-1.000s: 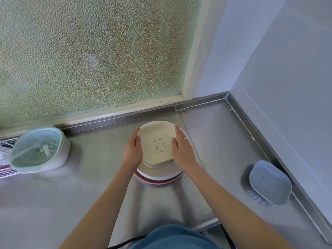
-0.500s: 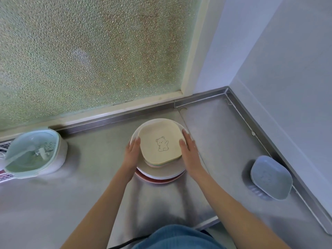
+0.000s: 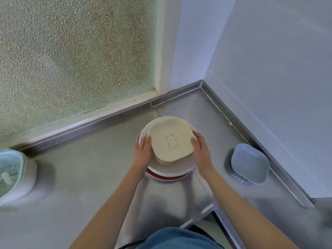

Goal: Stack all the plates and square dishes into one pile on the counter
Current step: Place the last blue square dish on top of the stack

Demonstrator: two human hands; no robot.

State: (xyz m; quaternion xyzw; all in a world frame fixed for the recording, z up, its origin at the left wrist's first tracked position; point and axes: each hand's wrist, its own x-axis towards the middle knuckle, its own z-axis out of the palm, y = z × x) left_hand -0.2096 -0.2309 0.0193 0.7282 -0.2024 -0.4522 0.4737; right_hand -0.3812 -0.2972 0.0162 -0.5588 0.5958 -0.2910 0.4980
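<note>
One pile stands on the steel counter [image 3: 93, 177]. Its top piece is a cream square dish [image 3: 170, 141] with a bear drawing. More square dishes sit under it, then a white round plate [image 3: 172, 168] and a pink plate [image 3: 161, 177] at the bottom. My left hand [image 3: 142, 151] holds the pile's left side, thumb at the cream dish's edge. My right hand [image 3: 200, 150] holds the right side the same way. How the fingers lie behind the rim is hidden.
A blue soap dish [image 3: 249, 162] lies to the right, near the counter's raised steel rim [image 3: 251, 141]. A white and mint container [image 3: 14, 177] stands at the far left. A frosted window [image 3: 71, 60] backs the counter. The counter's front edge [image 3: 203, 212] is near my body.
Both hands have slid from the square dishes down to the white plate's rim. The pile now sits a little further right, over the counter seam.
</note>
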